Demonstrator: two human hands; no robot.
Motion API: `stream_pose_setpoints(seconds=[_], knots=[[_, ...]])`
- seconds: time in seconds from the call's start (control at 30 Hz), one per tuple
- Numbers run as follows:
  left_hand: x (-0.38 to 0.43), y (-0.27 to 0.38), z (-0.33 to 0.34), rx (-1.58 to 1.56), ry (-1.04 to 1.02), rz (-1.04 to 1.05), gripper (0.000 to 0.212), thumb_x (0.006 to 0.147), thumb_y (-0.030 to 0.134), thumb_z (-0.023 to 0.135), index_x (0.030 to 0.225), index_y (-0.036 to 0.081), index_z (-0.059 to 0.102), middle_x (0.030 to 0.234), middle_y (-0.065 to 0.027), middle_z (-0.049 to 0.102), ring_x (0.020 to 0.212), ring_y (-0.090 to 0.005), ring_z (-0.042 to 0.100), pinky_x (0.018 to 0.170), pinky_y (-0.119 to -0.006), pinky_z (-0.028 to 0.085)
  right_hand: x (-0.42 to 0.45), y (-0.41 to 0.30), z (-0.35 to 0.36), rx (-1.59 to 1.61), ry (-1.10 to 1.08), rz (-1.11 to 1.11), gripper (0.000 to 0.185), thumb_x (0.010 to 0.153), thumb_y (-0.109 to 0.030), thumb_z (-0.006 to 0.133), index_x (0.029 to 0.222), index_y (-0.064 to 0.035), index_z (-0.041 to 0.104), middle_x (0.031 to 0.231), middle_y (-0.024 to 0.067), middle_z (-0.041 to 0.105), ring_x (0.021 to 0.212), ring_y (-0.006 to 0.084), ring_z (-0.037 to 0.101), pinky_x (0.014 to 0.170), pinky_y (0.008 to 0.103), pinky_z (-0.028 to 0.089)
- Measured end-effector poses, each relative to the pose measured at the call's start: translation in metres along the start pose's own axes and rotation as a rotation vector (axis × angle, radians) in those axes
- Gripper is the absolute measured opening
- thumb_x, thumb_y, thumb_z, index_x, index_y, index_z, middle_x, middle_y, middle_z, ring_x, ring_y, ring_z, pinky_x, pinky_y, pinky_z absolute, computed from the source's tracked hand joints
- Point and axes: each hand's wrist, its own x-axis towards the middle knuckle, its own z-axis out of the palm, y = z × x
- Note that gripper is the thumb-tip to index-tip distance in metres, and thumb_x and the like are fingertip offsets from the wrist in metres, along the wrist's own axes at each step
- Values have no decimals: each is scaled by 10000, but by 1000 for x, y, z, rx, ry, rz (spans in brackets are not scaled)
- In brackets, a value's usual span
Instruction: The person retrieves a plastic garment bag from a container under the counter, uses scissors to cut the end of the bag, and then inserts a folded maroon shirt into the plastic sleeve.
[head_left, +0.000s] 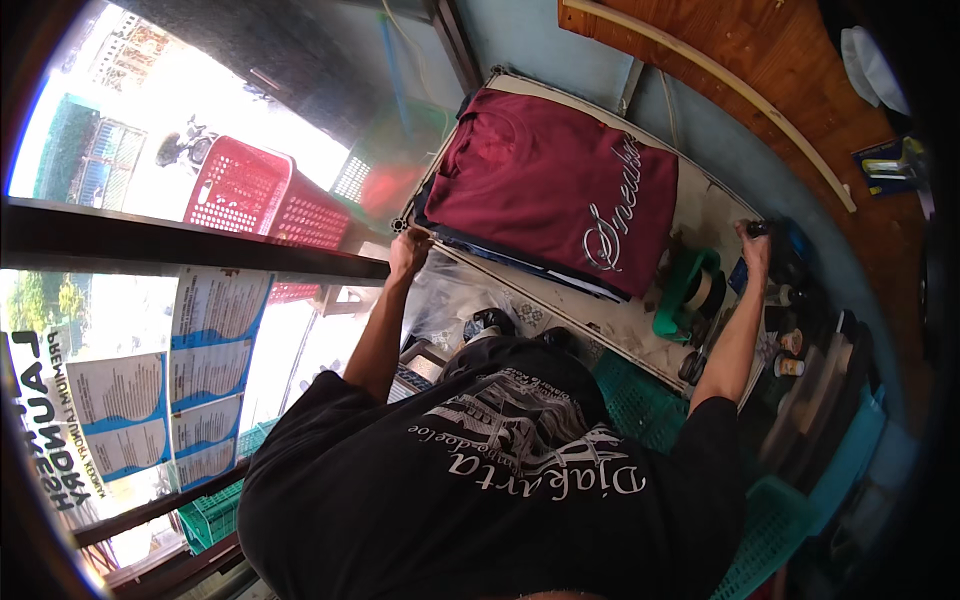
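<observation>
A folded maroon T-shirt (547, 180) bearing printed script lies on darker folded clothes (525, 262). The stack rests on the cream top of a metal-framed rack (701, 202). My left hand (409, 253) grips the rack's edge at its near left corner, just below a round post cap (399, 224). On the far right, my right hand (754, 244) is closed around a small dark object (759, 227) by the rack's corner; I cannot tell whether it is part of the rack. A green tape dispenser (679, 304) with a tape roll stands between the clothes and my right forearm.
Small jars (789, 365) and bottles crowd the right side. Green plastic baskets (637, 405) sit below the rack; a red basket (240, 187) is beyond the glass at left. Papers (217, 330) cover the window. A wooden counter (750, 45) curves along the upper right.
</observation>
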Motion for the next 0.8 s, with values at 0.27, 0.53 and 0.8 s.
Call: stream_pose_setpoints(seconds=[0.27, 0.53, 0.8], knots=[[82, -52, 21, -624, -143, 362, 270, 768, 173, 632, 1005, 50, 673, 797, -87, 692, 735, -154, 618, 692, -344, 498, -152, -221, -74, 104, -118, 372, 252, 905, -273, 617, 871, -26, 578, 700, 45, 626, 561, 133, 609, 469, 268, 441], [123, -24, 42, -945, -671, 185, 229, 817, 201, 594, 995, 77, 667, 828, -68, 687, 743, -152, 633, 683, -321, 516, -318, -257, 76, 749, -794, 893, 295, 916, -233, 602, 1127, -29, 568, 1047, 121, 657, 866, 225, 679, 642, 311, 553], [140, -22, 46, -949, -835, 77, 201, 865, 228, 556, 984, 105, 661, 859, -49, 682, 751, -149, 648, 675, -298, 534, -333, -277, 158, 1193, -516, 1091, 259, 941, -197, 574, 1147, -40, 566, 1066, 116, 648, 953, 269, 662, 731, 403, 581]])
